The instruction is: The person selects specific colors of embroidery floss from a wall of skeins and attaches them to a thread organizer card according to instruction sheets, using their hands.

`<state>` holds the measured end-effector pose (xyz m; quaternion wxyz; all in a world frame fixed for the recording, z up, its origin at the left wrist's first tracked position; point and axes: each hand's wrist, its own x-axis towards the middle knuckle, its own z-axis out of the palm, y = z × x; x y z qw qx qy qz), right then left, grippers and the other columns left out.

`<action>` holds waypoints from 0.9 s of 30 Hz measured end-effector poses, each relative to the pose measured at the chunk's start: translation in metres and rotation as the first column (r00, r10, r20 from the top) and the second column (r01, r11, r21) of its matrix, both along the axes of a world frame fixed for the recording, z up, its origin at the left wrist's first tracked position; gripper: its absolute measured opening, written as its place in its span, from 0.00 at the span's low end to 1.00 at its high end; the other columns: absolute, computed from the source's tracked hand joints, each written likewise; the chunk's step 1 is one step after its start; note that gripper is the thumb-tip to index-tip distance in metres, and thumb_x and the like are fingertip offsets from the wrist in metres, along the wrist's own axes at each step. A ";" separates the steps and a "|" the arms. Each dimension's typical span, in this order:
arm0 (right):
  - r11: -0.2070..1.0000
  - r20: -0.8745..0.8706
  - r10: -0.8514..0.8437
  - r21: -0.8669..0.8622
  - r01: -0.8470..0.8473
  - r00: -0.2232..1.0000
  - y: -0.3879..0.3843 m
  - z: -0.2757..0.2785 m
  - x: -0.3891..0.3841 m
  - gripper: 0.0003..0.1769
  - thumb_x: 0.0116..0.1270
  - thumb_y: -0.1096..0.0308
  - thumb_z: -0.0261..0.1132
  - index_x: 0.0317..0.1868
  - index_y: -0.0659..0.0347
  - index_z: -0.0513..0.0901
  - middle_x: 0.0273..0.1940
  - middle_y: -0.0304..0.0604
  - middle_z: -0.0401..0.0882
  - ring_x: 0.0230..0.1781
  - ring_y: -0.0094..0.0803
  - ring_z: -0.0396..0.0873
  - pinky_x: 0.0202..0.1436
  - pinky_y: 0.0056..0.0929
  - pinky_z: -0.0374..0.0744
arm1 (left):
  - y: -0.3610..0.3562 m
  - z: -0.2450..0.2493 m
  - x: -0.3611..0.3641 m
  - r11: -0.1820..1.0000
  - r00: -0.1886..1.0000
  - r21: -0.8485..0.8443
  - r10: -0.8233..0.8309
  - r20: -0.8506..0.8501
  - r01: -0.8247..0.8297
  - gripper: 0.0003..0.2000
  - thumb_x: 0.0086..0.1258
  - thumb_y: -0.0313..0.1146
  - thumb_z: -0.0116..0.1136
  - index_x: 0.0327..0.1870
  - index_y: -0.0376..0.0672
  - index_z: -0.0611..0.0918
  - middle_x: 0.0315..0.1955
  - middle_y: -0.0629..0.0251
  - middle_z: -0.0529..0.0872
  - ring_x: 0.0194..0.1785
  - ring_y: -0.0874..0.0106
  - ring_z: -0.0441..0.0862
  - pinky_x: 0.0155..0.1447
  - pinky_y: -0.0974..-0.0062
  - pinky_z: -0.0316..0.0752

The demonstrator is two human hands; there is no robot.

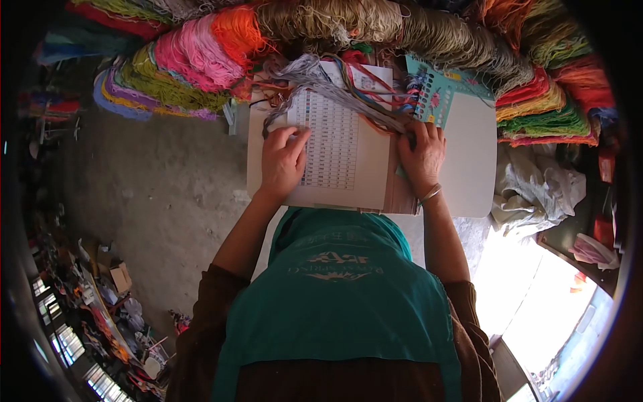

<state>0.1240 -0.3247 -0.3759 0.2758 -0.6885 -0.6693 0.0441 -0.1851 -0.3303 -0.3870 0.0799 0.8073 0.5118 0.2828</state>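
A bundle of grey embroidery thread lies across a printed chart with rows of numbers and small colour swatches. My left hand rests at the chart's left edge, fingers curled, where one tail of the grey thread reaches the fingertips. On the right, my right hand closes over the other end of the bundle, wearing a bracelet at the wrist. Red, blue and orange threads run beside the grey ones. A teal punched card with a flower print sits just beyond my right hand.
Thick skeins hang along the far side, among them pink, beige and green ones. The pale board extends under my right hand. A white sack lies at the right, near a bright opening.
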 end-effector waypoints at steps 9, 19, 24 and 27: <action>0.999 -0.017 0.018 0.026 -0.018 1.000 0.001 -0.004 0.002 0.11 0.56 0.64 0.69 0.41 0.52 0.83 0.42 0.42 0.80 0.47 0.46 0.76 0.51 0.44 0.72 | -0.001 0.005 0.000 1.000 0.999 0.014 -0.012 0.036 0.011 0.20 0.59 0.19 0.61 0.54 0.44 0.86 0.48 0.58 0.81 0.51 0.57 0.79 0.56 0.61 0.74; 1.000 -0.015 0.011 0.014 -0.011 1.000 0.001 -0.005 0.002 0.11 0.56 0.64 0.70 0.41 0.52 0.83 0.41 0.41 0.80 0.47 0.45 0.76 0.51 0.44 0.72 | -0.002 0.001 -0.002 0.999 0.998 0.015 -0.049 0.045 0.048 0.20 0.55 0.20 0.63 0.51 0.44 0.87 0.45 0.60 0.80 0.51 0.58 0.79 0.55 0.60 0.74; 1.000 -0.013 0.007 0.013 -0.007 1.000 0.001 -0.003 0.001 0.11 0.56 0.63 0.69 0.41 0.51 0.83 0.41 0.41 0.80 0.47 0.45 0.76 0.51 0.44 0.72 | -0.002 0.001 -0.002 0.999 0.998 0.001 -0.045 0.033 0.045 0.21 0.55 0.20 0.63 0.52 0.45 0.87 0.44 0.61 0.80 0.51 0.58 0.79 0.55 0.61 0.74; 1.000 -0.012 0.004 0.002 -0.004 1.000 0.000 -0.002 0.001 0.12 0.56 0.63 0.70 0.42 0.52 0.83 0.42 0.41 0.80 0.48 0.45 0.76 0.51 0.44 0.72 | -0.002 0.002 -0.001 0.999 0.999 0.009 -0.045 0.016 0.045 0.21 0.56 0.20 0.64 0.53 0.46 0.87 0.44 0.61 0.80 0.51 0.58 0.79 0.55 0.61 0.74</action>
